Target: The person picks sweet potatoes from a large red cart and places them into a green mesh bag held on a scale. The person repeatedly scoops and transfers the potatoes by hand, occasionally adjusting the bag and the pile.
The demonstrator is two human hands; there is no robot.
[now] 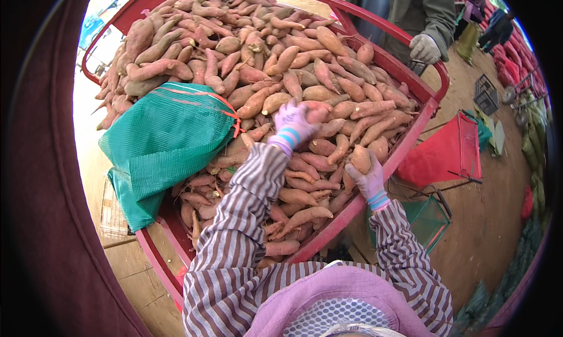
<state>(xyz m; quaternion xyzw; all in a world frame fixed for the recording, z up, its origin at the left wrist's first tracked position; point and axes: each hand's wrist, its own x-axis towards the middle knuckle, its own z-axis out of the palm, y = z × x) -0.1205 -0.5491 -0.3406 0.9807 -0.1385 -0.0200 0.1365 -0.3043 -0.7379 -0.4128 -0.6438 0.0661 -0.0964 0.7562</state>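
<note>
A large heap of sweet potatoes (308,79) fills a red metal-framed cart before me. My left hand (294,125), in a pale purple knit glove with blue bands, reaches over the middle of the heap, its fingers on a reddish sweet potato (317,112); blur hides whether it grips it. My right hand (367,177), gloved alike, holds a stubby, light-brown sweet potato (360,159) near the cart's right rail. A green mesh bag (169,139) with an orange drawstring lies on the heap left of my left hand.
The cart's red rail (407,139) runs along the right. Beyond it stand a red mesh bag on a frame (440,152), a green one (424,220) and a black crate (486,93). A person's gloved hand (425,49) rests near the far rail. Filled bags line the far right.
</note>
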